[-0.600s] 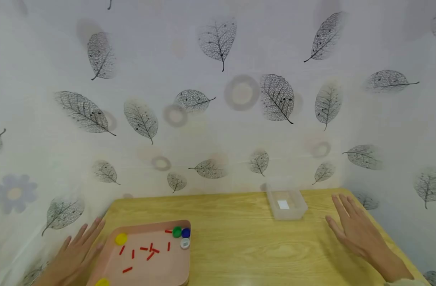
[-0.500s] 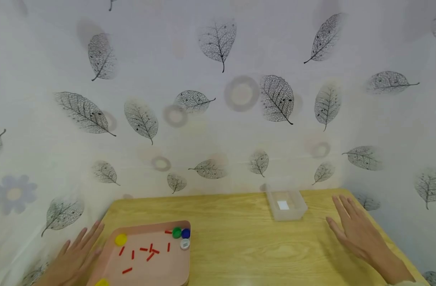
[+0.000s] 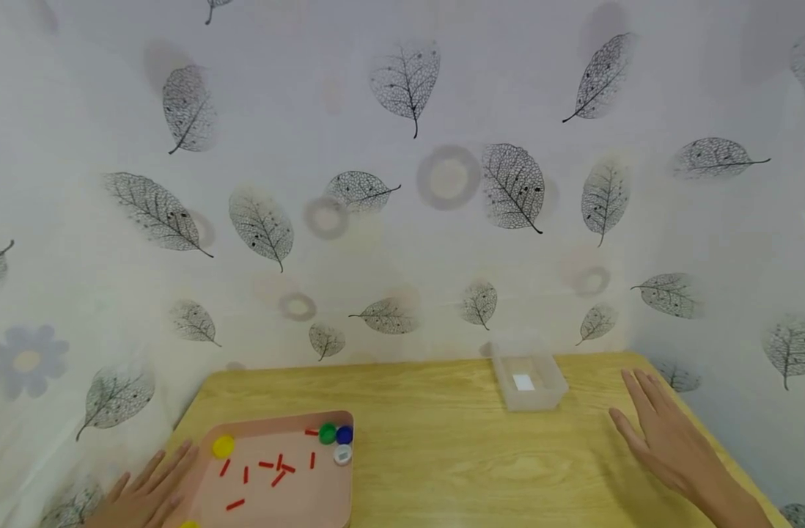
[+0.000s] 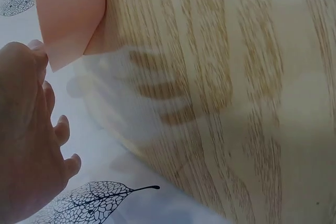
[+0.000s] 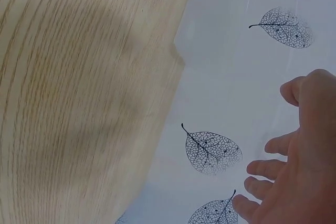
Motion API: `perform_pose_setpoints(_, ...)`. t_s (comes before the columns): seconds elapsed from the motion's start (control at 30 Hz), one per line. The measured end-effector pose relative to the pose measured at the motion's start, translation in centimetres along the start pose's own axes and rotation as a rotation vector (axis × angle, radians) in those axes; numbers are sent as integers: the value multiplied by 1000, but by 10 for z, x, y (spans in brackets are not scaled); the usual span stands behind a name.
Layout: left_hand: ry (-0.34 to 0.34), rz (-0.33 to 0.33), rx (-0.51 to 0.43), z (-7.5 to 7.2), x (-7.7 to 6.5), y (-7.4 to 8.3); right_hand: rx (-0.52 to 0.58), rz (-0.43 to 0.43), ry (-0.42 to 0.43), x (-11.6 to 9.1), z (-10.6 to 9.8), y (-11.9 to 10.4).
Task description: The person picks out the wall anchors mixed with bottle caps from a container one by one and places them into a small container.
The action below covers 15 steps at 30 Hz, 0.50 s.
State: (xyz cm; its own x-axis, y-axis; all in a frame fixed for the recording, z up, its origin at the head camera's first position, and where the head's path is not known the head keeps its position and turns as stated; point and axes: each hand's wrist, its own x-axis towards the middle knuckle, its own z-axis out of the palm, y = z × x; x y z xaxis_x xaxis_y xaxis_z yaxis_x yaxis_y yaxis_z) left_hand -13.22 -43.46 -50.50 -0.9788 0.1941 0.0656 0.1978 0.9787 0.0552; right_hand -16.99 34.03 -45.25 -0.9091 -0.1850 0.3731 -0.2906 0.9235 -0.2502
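Note:
My left hand (image 3: 148,490) is held with its fingers extended at the left side of a pink tray (image 3: 290,422). In the left wrist view its thumb is right by the tray's outer wall (image 4: 71,14). Several short red sticks (image 3: 235,504) lie scattered in the tray. Its far right corner holds a green cap (image 3: 328,433), a blue cap (image 3: 344,435) and a white cap (image 3: 342,455); a yellow cap (image 3: 223,446) lies at the far left. Over the table's right side my right hand (image 3: 673,447) hovers, fingers straight, holding nothing.
A clear plastic box (image 3: 534,396) with a white label stands near the back edge of the wooden table (image 3: 435,455), right of the middle. Leaf-patterned sheeting (image 3: 389,242) rises behind the table and along both sides. Another yellow piece (image 3: 190,524) is cut off at the bottom edge.
My left hand has sunk lower beside the tray. The right hand has shifted slightly down and right. The whole head view has moved down a little; the tray and its contents are unchanged.

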Motion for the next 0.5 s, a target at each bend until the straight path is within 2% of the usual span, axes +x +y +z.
perform_pose_setpoints(0.2, -5, 8, -74, 0, -1, 1, 43, 34, -40, -3, 1, -4)
perform_pose_setpoints(0.3, -36, 3, -113, 2, 0, 5, 68, 44, -45, -4, 2, -8)
perform_pose_setpoints(0.37, -37, 10, -94, 3, 2, 9, 79, 40, -37, -3, 5, -12)
perform_pose_setpoints(0.5, 7, 50, -83, 6, 4, 18, 103, 38, -18, -2, 8, -24)
